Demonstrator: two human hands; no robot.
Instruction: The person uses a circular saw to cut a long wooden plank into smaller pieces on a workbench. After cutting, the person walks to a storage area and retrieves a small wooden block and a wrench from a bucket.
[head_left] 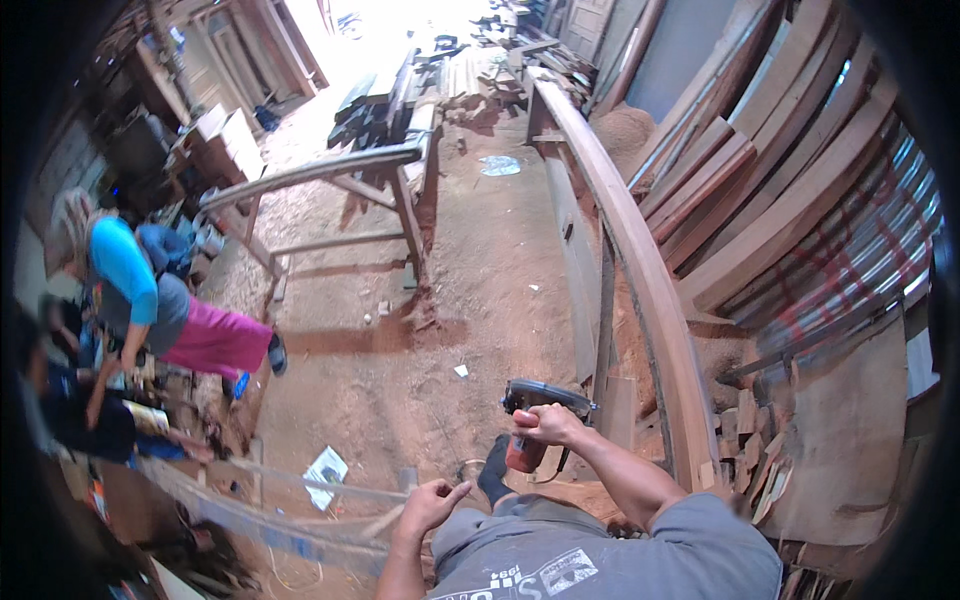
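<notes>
Low in the view, just above the person's grey shirt, the right hand (545, 425) is closed tight around the red body of a power tool (535, 420) whose dark guard points up and to the left. The tool hangs over the dirt floor (440, 330), just beside the near end of a long curved wooden beam (640, 270) that runs away toward the bright doorway. The left hand (432, 503) is empty, its fingers loosely curled and half open, hovering above a thin wooden strip (290, 478) that lies across the lower left. A dark shoe (493, 468) shows between the two hands. Planks (770, 190) lean against the wall on the right, with offcuts piled below them. Farther off stands a wooden table (330, 175), and at the left edge another person in a blue top and pink skirt (150, 300) bends over.
</notes>
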